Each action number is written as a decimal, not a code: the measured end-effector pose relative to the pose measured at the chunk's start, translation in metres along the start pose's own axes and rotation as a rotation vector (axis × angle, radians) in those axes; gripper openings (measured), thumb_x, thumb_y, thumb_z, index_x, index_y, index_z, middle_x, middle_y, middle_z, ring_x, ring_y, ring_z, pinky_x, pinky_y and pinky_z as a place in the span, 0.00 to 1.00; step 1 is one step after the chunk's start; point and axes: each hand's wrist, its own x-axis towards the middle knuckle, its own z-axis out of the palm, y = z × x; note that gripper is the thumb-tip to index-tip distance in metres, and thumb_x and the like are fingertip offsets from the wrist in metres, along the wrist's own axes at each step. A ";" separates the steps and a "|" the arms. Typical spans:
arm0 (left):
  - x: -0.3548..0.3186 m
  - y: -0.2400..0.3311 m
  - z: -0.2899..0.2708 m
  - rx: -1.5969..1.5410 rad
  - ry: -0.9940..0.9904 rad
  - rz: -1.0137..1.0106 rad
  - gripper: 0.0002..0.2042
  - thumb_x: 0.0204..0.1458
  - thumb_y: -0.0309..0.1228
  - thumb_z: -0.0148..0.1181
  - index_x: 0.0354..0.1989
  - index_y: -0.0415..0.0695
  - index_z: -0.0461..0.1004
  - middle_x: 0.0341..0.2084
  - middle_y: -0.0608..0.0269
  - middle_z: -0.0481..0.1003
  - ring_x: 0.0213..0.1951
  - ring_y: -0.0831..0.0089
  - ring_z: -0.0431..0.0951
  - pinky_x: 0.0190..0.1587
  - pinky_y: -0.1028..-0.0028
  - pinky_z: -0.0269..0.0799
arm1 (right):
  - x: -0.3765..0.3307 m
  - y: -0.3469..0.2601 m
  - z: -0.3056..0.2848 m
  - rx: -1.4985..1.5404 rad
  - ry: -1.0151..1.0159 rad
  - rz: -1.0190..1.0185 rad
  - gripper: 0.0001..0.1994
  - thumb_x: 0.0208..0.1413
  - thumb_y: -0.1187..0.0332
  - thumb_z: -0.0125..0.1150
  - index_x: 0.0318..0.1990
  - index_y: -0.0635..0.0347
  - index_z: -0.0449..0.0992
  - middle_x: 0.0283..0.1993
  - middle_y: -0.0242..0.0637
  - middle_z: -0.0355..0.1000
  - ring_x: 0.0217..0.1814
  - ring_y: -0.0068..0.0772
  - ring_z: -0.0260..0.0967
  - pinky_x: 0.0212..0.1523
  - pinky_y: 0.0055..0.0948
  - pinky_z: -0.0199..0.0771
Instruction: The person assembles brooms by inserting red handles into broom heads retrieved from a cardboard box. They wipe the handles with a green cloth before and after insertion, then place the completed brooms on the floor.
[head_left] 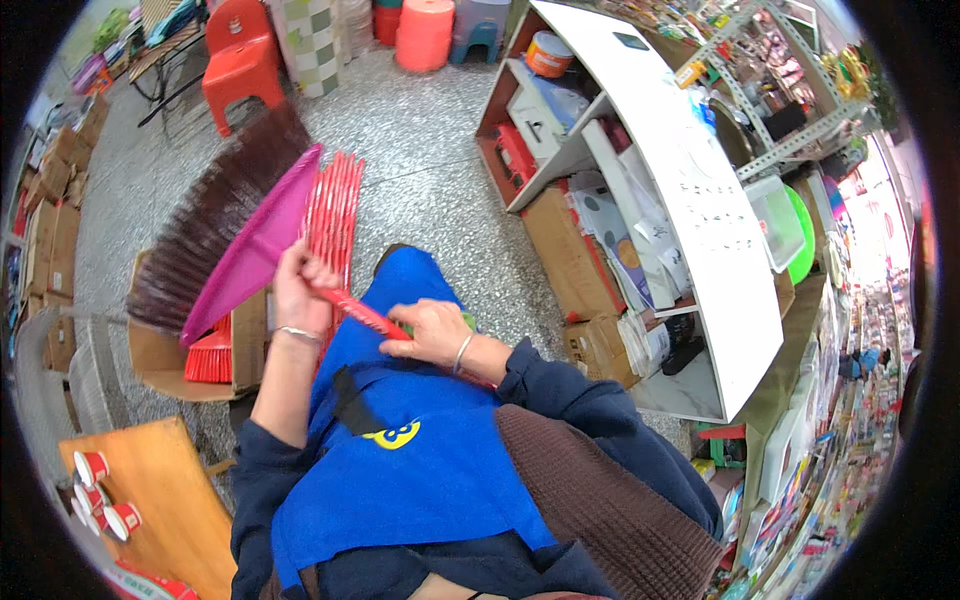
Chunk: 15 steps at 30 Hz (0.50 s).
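A broom with a magenta head and dark brown bristles is tilted up to the left over the floor. My left hand is wrapped round its red handle close to the head. Farther down the handle, over my lap, my right hand is closed on it too. Behind the broom several red sticks lie side by side, their lower ends hidden by my arm and blue apron. A red-bristled broom head sits in an open cardboard box beside my left forearm.
At lower left, a wooden table holds several red and white cups. A red plastic chair stands at the far left. On the right, a white counter has open shelves with boxes and papers. Stocked shelving stands beyond it.
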 end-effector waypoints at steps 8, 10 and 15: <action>-0.017 -0.002 0.000 -0.023 -0.075 0.232 0.15 0.50 0.34 0.58 0.44 0.41 0.69 0.41 0.60 0.73 0.43 0.68 0.72 0.50 0.67 0.66 | 0.021 -0.007 0.026 0.044 0.328 -0.098 0.12 0.39 0.65 0.62 0.34 0.52 0.72 0.23 0.40 0.67 0.27 0.44 0.67 0.28 0.42 0.64; -0.028 0.004 -0.009 -0.184 -0.132 0.266 0.16 0.49 0.34 0.59 0.45 0.41 0.69 0.42 0.60 0.73 0.45 0.66 0.71 0.53 0.65 0.65 | 0.019 -0.003 0.030 0.077 0.273 -0.120 0.12 0.39 0.65 0.62 0.35 0.51 0.72 0.23 0.39 0.67 0.28 0.43 0.67 0.28 0.42 0.65; -0.038 0.005 -0.018 -0.057 -0.028 0.416 0.15 0.55 0.36 0.51 0.48 0.42 0.67 0.47 0.59 0.70 0.49 0.65 0.69 0.55 0.61 0.63 | 0.024 -0.010 0.036 -0.052 0.135 -0.088 0.09 0.42 0.63 0.61 0.30 0.53 0.70 0.22 0.38 0.68 0.29 0.42 0.67 0.28 0.42 0.63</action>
